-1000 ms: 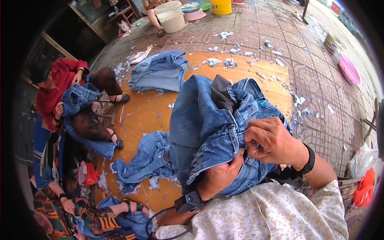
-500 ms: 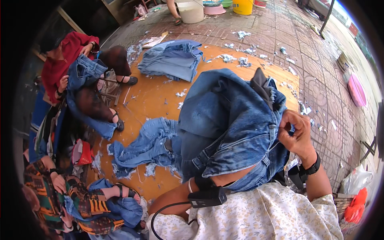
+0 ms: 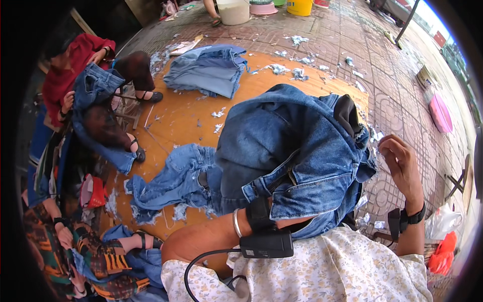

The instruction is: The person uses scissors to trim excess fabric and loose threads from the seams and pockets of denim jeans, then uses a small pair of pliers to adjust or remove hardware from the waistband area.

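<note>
A pair of dark blue jeans lies bunched over my lap and my left forearm. That forearm reaches into the denim, so my left hand and its fingers are hidden inside. Near the right end of the bundle, a dark grey lining and a frayed edge stick out. My right hand is raised just to the right of the jeans, apart from them. Its fingers are loosely bent with gaps between them, and I see nothing in them. Lighter blue jeans with ragged edges lie to the left of the bundle.
Folded jeans lie at the far end of the orange board. Fabric scraps litter board and paving. At left, a person in red holds jeans; another person sits nearer. A pink basin stands at right.
My right hand has come off the jeans' frayed edge and moved to the right, its fingers loosening. The bundle's right end has shifted, with the dark lining now folded lower.
</note>
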The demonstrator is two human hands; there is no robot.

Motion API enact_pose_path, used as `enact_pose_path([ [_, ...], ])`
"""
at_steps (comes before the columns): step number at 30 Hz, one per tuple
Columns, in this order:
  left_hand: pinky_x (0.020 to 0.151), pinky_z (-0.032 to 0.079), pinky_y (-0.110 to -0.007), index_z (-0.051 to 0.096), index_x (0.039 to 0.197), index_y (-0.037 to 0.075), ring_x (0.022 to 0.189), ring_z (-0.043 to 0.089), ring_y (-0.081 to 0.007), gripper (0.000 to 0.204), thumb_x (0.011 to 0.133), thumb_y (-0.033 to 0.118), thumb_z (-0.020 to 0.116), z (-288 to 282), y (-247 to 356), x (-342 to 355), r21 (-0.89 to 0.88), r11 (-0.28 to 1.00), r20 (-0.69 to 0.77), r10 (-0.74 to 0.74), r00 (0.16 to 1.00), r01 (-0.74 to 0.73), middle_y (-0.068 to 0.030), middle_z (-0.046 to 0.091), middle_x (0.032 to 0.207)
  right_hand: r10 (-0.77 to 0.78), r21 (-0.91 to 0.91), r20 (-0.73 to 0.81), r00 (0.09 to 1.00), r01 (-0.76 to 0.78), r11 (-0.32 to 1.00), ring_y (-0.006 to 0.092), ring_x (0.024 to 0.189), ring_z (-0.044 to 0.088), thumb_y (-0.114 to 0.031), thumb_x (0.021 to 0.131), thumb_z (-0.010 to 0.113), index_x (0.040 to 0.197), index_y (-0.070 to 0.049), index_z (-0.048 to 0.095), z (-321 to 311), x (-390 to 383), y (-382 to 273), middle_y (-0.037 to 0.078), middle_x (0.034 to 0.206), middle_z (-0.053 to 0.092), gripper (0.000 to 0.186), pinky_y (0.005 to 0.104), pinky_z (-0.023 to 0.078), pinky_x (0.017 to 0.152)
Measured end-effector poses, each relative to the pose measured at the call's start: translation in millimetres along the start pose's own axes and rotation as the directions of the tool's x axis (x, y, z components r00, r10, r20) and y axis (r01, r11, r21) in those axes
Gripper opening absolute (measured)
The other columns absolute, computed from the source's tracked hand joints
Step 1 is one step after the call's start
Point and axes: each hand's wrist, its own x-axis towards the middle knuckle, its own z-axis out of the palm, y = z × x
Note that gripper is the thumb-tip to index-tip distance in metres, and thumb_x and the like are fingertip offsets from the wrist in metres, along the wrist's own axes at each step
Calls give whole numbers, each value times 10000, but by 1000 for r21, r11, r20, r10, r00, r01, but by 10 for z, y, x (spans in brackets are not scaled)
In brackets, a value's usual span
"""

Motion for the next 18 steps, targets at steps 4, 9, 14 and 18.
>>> enact_pose_path([
  [4,991,376,-284,470,1235,71,1120,490,-172,330,952,222,395,-35,57,12,-7,1000,-26,1,1000,-1,-74,525,1182,-330,148,49,943,320,936,253,770,590,-253,773,678,856,-31,608,81,172,-706,109,907,602,247,350,466,614],
  [9,1023,350,-268,430,1275,70,1163,458,-151,351,971,227,351,-35,117,63,-10,1000,-50,17,999,-18,-63,496,1221,-728,0,112,676,733,681,190,761,555,-144,621,700,844,-76,648,573,128,-973,41,868,589,239,317,396,598],
  [14,1055,324,-252,391,1314,69,1207,427,-130,372,991,232,306,-21,14,57,-20,1000,-58,0,998,-1,-52,468,1260,-786,79,-18,618,784,615,173,749,556,-134,545,648,794,-60,650,666,130,-804,37,881,584,260,288,374,566],
  [18,1078,293,-259,345,1358,80,1250,393,-122,401,998,244,284,81,-201,4,-69,997,28,-33,999,35,-47,434,1321,-780,108,-19,625,777,620,171,740,553,-132,530,649,767,-63,650,668,90,-710,36,880,585,246,289,365,557],
])
